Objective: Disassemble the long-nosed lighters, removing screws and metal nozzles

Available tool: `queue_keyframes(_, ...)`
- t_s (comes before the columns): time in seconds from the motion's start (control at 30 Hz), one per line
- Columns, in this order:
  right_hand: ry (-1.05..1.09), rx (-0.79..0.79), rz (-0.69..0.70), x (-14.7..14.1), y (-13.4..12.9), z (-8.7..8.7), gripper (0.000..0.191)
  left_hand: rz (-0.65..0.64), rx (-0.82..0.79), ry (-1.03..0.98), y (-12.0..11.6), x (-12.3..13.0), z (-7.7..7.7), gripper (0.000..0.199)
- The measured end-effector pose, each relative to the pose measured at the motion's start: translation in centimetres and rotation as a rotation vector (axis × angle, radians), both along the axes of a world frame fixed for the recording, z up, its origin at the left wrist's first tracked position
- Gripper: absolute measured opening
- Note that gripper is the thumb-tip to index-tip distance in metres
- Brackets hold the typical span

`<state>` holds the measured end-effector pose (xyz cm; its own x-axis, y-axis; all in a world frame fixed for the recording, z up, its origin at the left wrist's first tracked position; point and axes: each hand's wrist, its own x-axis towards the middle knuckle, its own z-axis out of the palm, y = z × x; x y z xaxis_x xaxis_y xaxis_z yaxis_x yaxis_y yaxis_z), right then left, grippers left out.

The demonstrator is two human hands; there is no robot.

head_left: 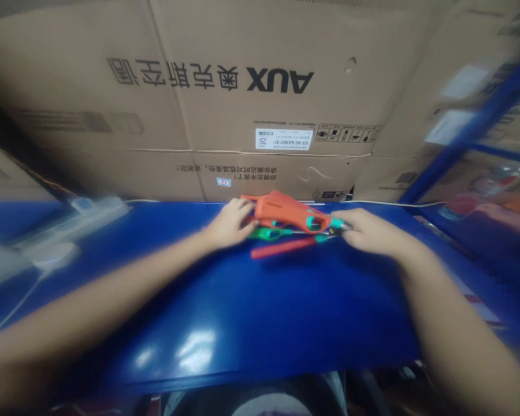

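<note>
Several tools with orange, green and red handles lie bunched between my two hands near the back of the blue table. My left hand (231, 223) is closed around the left end of the orange-handled tool (286, 209) and the green-handled tool (271, 233). The fingers of my right hand (364, 230) are wrapped around the metal ends of the bunch at its right. In front, the red-handled tool (283, 248) sticks out at a slant. Blur hides the exact shapes of the metal ends.
A large cardboard box (225, 34) with printing stands behind the blue table (260, 312). White power strips (104, 208) and a white plug with a cable (56, 256) are at the left. A blue metal post (472, 124) rises at the right.
</note>
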<state>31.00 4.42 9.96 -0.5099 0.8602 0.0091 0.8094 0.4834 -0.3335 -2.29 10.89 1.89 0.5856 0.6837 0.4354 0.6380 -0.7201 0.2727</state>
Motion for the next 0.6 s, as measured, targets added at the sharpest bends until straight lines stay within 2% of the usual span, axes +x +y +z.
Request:
queue_keyframes(0.13, 0.08, 0.083, -0.155, 2.0, 1.1, -0.4, 0.019, 0.116, 0.046, 0.122, 1.7, 2.9, 0.2, 0.054)
queue_keyframes(0.3, 0.011, 0.221, -0.327, 2.7, 2.2, -1.6, 0.02, 0.235, 0.02, 0.165, 3.8, 5.2, -0.3, 0.06)
queue_keyframes(0.47, -0.096, 0.266, -0.338, 3.2, 3.0, -2.4, 0.027, 0.29, -0.002, 0.205, 4.4, 6.0, -0.7, 0.063)
queue_keyframes(0.6, -0.109, 0.262, -0.341, 3.6, 3.5, -2.8, 0.029, 0.262, -0.038, 0.239, 3.9, 6.1, -1.0, 0.066)
